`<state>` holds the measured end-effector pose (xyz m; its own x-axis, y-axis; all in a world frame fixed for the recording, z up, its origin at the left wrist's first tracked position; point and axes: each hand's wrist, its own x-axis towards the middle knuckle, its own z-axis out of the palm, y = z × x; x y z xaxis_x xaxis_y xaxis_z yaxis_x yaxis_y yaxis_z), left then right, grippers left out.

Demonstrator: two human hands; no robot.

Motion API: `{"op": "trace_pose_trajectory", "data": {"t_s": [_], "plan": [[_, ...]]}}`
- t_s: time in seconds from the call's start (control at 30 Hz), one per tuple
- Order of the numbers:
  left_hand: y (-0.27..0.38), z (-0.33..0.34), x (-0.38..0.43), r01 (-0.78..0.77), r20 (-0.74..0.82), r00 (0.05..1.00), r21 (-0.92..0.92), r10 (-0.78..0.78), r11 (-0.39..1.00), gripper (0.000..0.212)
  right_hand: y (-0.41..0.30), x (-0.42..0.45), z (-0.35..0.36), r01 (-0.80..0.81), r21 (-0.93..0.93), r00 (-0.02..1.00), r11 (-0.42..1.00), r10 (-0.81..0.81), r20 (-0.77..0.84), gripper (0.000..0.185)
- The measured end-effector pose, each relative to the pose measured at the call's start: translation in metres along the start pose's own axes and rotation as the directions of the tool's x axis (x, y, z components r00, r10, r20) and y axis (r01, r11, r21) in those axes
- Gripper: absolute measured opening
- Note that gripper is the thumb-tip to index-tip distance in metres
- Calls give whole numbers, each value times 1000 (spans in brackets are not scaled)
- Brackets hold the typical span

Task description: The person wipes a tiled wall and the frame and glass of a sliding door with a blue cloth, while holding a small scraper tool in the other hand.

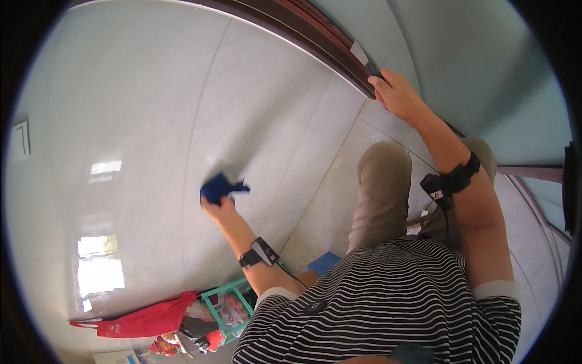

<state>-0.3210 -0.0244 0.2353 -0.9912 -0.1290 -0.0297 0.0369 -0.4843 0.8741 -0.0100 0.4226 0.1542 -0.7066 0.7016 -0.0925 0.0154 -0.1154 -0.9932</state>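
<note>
My left hand [219, 207] grips a dark blue cloth [220, 187] and holds it against or close to the glossy white tiled wall [254, 113]; it is slightly blurred. At the upper right, my right hand [393, 93] is closed round the dark handle of a scraper [373, 69] with a flat, pale blade. That blade lies at the dark reddish-brown frame [332, 50] along the wall's edge; whether it touches the frame I cannot tell. Both forearms wear black straps with small devices.
A green rack [227, 291] with plastic bags stands at the wall's lower part, beside a red bag [150, 317]. A wall switch [21, 139] is at far left. A pale blue-green panel [477, 77] rises at right. A blue object [323, 263] lies near my left side.
</note>
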Motion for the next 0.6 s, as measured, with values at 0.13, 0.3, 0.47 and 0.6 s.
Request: {"op": "trace_pose_trajectory", "data": {"t_s": [0.13, 0.3, 0.47, 0.6], "plan": [[63, -67, 15, -53, -384, 922, -1, 49, 999, 45, 3, 4, 5, 81, -126, 997, 989, -78, 28, 29], [7, 60, -25, -188, -446, 865, 140, 231, 972, 62, -6, 0, -5, 51, -136, 999, 989, -48, 25, 29], [-77, 196, -85, -322, -130, 931, 153, 342, 934, 71, -11, -5, 5, 97, -223, 995, 970, -92, 33, 29], [-156, 258, -127, -30, 415, 910, 102, -15, 994, 57, -2, -1, 5, 100, -132, 993, 986, -108, -56, 26]]}}
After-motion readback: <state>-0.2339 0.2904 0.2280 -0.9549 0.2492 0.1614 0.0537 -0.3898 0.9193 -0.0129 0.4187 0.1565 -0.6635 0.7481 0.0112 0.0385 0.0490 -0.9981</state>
